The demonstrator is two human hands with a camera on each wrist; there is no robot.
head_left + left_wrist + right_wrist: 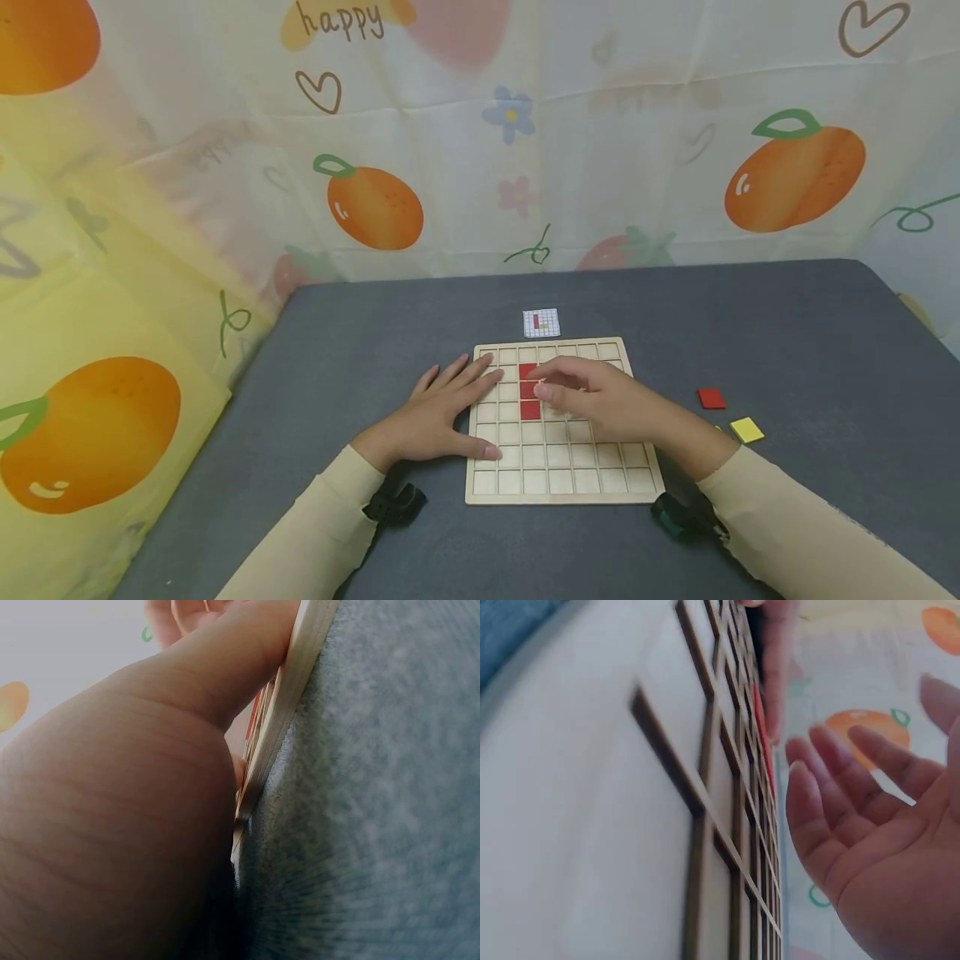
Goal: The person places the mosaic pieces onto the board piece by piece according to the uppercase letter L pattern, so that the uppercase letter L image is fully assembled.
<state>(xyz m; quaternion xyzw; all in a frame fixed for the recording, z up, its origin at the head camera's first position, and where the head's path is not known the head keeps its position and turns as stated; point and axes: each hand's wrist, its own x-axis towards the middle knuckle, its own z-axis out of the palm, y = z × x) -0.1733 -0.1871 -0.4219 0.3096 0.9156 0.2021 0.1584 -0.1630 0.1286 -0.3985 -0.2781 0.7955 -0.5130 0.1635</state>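
Observation:
A wooden grid board [568, 483] lies flat on the dark table. Three red square tiles [530, 410] sit one below another in a column of its cells. My left hand [442, 417] rests with spread fingers on the board's left edge, and its thumb lies across the rim in the left wrist view. Over the board, my right hand [600, 396] hovers beside the red tiles, thumb and index fingertips close to the middle one. In the right wrist view, its loosely bent fingers [840, 765] hold nothing that I can see. Part of the grid is hidden beneath this hand.
A small pattern card [542, 323] lies just behind the board. To the right are a loose red tile [712, 398] and a yellow tile [747, 430], with a bit of yellow showing beside the right wrist. A fruit-printed cloth [465, 125] hangs behind the table.

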